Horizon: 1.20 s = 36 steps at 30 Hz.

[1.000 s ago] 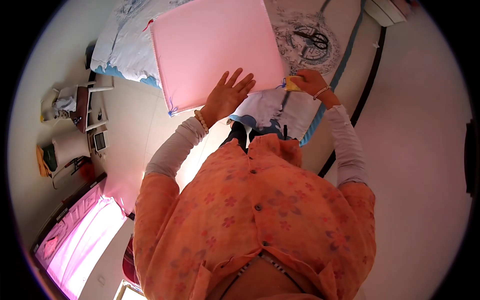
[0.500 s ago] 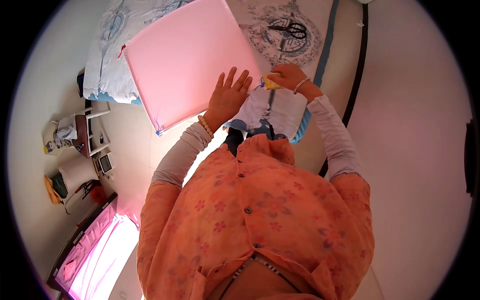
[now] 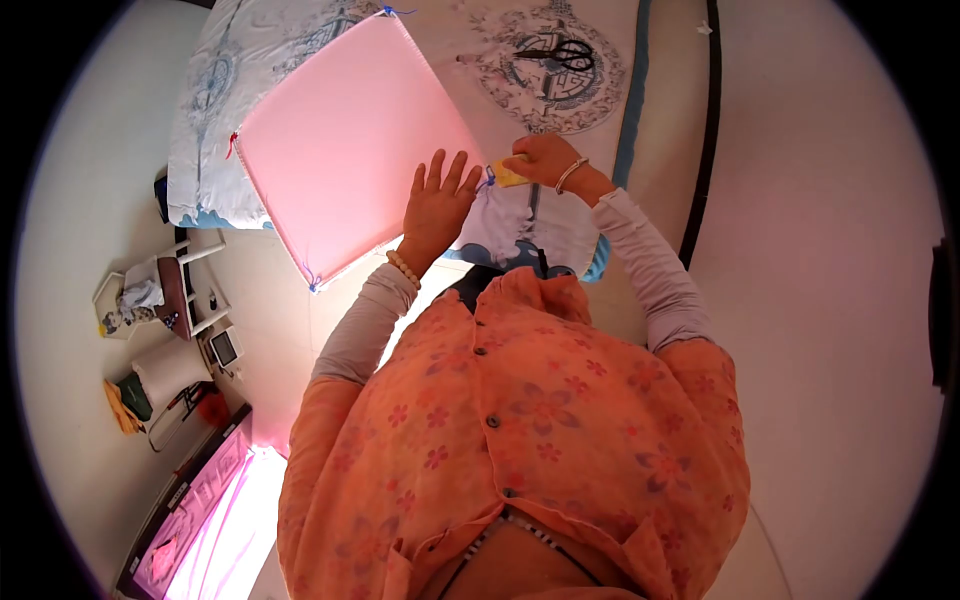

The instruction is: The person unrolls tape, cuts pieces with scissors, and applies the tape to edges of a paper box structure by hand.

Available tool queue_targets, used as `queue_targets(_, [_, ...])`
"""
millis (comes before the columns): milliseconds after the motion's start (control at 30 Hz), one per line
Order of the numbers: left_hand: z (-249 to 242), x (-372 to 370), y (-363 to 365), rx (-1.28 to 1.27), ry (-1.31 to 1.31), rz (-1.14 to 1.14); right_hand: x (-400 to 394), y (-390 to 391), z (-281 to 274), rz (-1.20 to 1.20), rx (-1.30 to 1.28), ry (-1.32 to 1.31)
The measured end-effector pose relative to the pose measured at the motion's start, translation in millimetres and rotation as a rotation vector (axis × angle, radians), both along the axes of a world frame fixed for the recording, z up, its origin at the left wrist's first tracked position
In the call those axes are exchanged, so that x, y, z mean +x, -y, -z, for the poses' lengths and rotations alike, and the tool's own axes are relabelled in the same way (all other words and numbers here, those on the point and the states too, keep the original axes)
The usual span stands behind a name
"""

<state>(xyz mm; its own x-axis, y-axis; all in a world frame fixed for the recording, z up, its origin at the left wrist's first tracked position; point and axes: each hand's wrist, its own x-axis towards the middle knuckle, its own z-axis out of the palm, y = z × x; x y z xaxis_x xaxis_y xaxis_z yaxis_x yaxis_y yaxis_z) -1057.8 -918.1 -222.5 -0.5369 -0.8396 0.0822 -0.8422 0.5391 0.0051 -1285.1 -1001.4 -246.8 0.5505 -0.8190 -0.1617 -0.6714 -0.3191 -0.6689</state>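
A square pink cushion-like panel (image 3: 345,145) lies on the patterned bed cover (image 3: 215,130), with a red tie at its left corner and blue ties at the other corners. My left hand (image 3: 440,208) rests flat with fingers spread on the panel's lower right part, near the right corner. Just right of that corner, my right hand (image 3: 545,160) is closed on a small yellow object (image 3: 508,173), which touches or nearly touches the blue tie (image 3: 487,179). What the yellow object is I cannot make out.
Black scissors (image 3: 568,55) lie on the cover above my right hand. A white-legged chair (image 3: 172,290) with items on it stands at the left. Below it are a pale cushion (image 3: 172,372) and a small framed device (image 3: 225,346). A bright window (image 3: 225,530) is at lower left.
Both hands and the panel appear shifted left in view, and the panel's top corner with its blue tie now shows. My right hand still holds the yellow object.
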Motion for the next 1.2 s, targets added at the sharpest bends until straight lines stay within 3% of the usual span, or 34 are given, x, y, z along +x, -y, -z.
queue_targets(233, [11,-18,7,-0.093,-0.031,-0.056,15,-7,-3,0.077,-0.033,-0.056])
queue_targets(433, [5,-16,5,-0.007,-0.127,-0.084,21,-9,-6,0.068,0.007,-0.074])
queue_targets(733, [6,-19,4,-0.079,-0.021,-0.102,18,-3,-13,0.053,0.069,-0.096])
queue_targets(967, [9,-14,0,-0.041,-0.055,-0.223,17,15,-1,-0.219,0.097,0.069])
queue_targets(1100, [-1,-16,2,-0.057,0.011,-0.229,3,21,22,-0.401,0.22,0.237])
queue_targets(1200, [-2,-19,10,-0.06,0.009,-0.234,-6,35,34,-0.405,0.348,0.289])
